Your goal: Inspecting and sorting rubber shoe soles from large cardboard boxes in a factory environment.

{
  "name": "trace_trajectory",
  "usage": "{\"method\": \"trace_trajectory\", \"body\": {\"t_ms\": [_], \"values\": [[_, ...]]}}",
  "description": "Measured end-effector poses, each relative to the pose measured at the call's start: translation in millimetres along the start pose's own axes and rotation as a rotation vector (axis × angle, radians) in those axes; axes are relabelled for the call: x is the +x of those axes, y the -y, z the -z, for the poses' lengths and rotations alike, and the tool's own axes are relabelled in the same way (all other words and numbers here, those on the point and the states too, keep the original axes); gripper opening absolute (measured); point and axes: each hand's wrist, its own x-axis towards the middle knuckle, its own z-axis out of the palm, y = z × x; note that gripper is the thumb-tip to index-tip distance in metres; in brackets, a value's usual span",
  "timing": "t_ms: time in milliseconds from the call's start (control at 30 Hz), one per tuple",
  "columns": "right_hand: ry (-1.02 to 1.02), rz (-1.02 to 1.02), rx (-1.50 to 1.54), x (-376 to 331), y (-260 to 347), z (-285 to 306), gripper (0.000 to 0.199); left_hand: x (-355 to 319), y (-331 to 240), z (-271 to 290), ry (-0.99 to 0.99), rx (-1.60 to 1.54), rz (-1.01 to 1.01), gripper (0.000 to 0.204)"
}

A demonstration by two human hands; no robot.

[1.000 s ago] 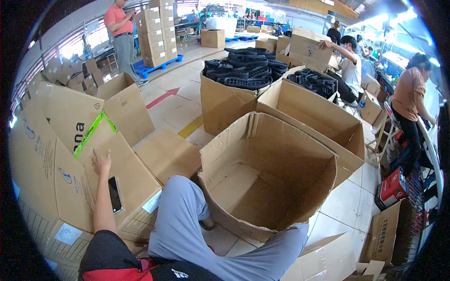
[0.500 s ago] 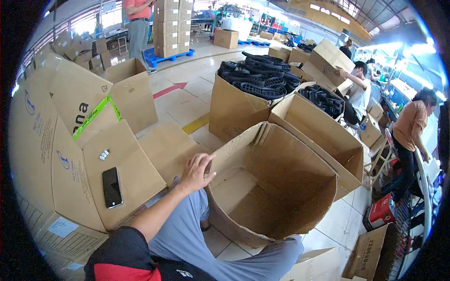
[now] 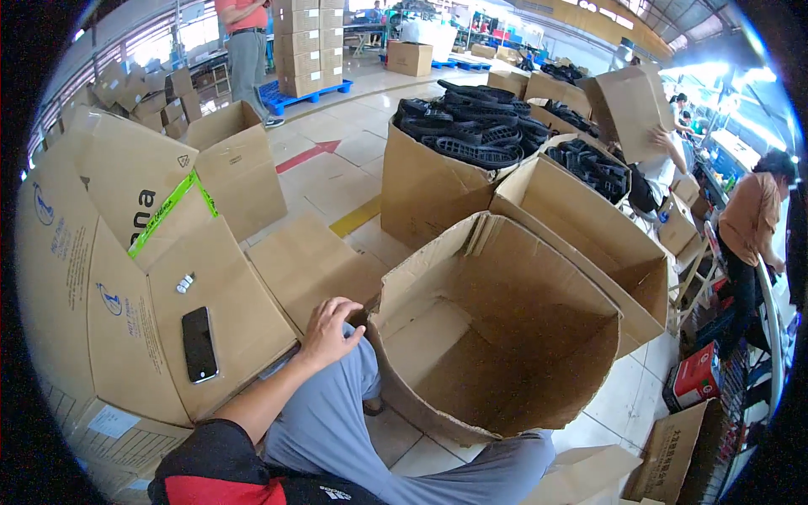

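My left hand [image 3: 329, 332] hovers over or rests on my left knee; I cannot tell which. Its fingers are loosely bent and apart, with nothing seen in them. Just to its right stands a big brown cardboard box [image 3: 421, 341] with a rough, cut rim, its top open between my legs and holding nothing that I can see. A small gap shows between my fingertips and the box's left rim. My right hand is out of the picture.
Black shoe soles [image 3: 480, 135] heap over a carton [image 3: 433, 198] beyond the box. A smartphone [image 3: 199, 345] and small white pieces [image 3: 185, 283] lie on a carton at my left. A co-worker's hand [image 3: 665, 143] steadies a raised carton [image 3: 627, 109]. Another person [image 3: 749, 219] leans at the right.
My left hand has come off the box's left rim and drawn back toward my knee. At the back right, the co-worker's carton has tipped and shifted right. The view has turned slightly.
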Motion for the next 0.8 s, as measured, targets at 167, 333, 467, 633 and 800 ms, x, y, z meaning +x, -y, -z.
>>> {"method": "trace_trajectory", "body": {"t_ms": [167, 333, 467, 633, 800], "values": [[0.010, 0.273, -0.127, 29.8, 10.9, 2.1, 0.065, 16.8, -27.3, -40.5, 0.045, -0.190, -0.090, 0.034], [-0.190, 0.653, -0.402, -38.7, 61.8, -138.4, 0.073, 0.5, 10.6, 0.9, 0.023, -0.075, 0.031, 0.025], [-0.340, 0.587, -0.367, -38.2, 81.3, -120.5, 0.082, 8.9, -13.5, -16.2, 0.104, -0.055, 0.008, 0.024], [-0.281, 0.501, -0.476, -53.0, 109.5, -120.2, 0.078, 9.9, -21.5, -26.1, 0.094, 0.013, -0.055, 0.024], [-0.449, 0.523, 0.029, -10.4, 83.3, -131.4, 0.071, 6.2, -3.5, -30.3, 0.163, 0.057, -0.038, 0.022]]}}
